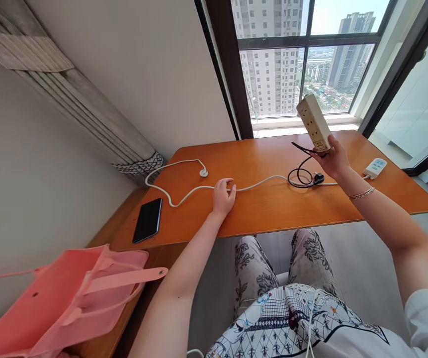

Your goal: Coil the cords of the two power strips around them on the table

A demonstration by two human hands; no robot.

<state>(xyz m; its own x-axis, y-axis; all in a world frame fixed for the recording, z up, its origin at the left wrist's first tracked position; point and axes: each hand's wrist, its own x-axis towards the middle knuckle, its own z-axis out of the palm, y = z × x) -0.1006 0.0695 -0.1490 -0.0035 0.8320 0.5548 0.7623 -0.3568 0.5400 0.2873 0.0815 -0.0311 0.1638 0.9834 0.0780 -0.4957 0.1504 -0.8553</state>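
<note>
My right hand (336, 159) is raised above the right part of the table, gripping a cream power strip (313, 123) by its lower end. The strip tilts up toward the window with its sockets showing. Its black cord (300, 173) loops down to a black plug (318, 178) on the tabletop. My left hand (223, 197) rests on the table over a white cord (257, 185), fingers loosely apart. That cord runs left to a white plug (204, 172) and right toward a small white power strip (375, 168).
A dark-screened phone (147, 220) lies at the left end of the orange-brown table (266, 214). An open pink bag (83, 298) stands at the lower left. Behind the table are a window (273, 74) and a grey curtain (98, 109).
</note>
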